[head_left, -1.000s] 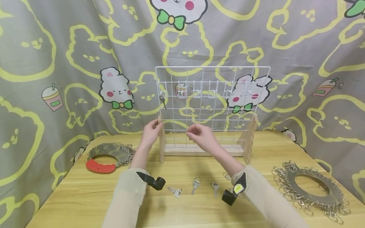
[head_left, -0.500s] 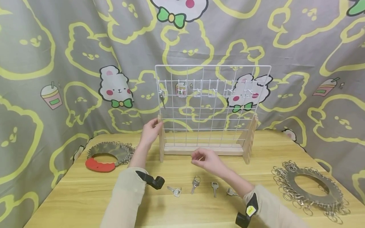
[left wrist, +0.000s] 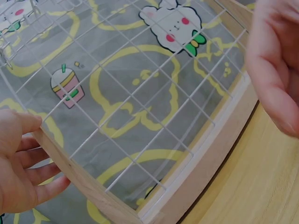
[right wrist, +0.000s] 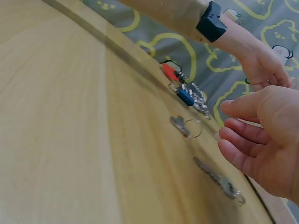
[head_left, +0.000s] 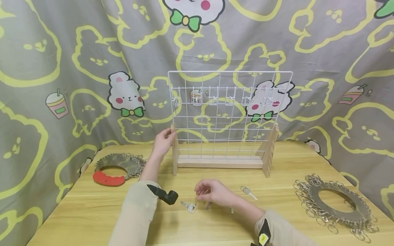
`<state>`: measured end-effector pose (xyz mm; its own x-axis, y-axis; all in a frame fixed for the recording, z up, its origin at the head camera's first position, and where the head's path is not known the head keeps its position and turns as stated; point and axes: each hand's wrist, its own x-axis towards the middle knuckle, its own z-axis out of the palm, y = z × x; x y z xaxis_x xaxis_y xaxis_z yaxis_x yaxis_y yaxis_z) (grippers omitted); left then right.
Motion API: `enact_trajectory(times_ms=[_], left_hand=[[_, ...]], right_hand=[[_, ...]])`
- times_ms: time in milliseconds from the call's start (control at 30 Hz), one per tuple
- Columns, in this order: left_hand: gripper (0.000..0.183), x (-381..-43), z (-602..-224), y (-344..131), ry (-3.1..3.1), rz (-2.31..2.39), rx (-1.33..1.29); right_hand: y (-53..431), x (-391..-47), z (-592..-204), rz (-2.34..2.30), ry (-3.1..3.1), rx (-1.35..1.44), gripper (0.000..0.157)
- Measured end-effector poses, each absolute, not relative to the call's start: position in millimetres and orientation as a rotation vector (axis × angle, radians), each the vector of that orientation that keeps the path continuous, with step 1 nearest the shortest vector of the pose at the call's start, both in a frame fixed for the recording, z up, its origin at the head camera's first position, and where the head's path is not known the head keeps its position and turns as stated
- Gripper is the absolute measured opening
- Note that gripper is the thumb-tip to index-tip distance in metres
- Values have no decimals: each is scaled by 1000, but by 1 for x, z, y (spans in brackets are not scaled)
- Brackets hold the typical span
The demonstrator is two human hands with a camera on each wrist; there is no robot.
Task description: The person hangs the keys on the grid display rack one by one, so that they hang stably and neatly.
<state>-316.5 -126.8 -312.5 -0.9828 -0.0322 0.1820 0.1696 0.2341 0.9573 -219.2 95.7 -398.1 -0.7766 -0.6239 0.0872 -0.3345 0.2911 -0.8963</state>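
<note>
Keys (right wrist: 217, 178) sat on the surface (head_left: 77, 218), nearer to the right hand (head_left: 216, 193) than to the left hand (head_left: 163, 140). In the head view, the leftmost key (head_left: 191, 207) lay at eight o'clock from the right hand, its long side running from ten to four o'clock. The right hand's fingers were loosely bent and held nothing that showed, while the left hand gripped the wooden post (head_left: 174, 153).

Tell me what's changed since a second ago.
The right hand has dropped from in front of the wire rack toward the wearer, down among the loose keys, holding nothing visible. The left hand stays on the rack's wooden upright; the large metal rings lie as before.
</note>
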Motion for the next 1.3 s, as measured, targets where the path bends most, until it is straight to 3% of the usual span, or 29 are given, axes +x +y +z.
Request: enact_trajectory(times_ms=[433,733,1300], left_hand=[[49,-318,-313,-128,-2327,-1872,-144],[50,-318,-313,-128,-2341,-1852,-128],[49,-319,-314,-128,-2337,-1853,-141]], right_hand=[[88,-218,-416,-1403,2311,-891,14],[85,-216,-414,-1258,2475,-963,8],[93,-224,-399,-1420,2368,-851,2]])
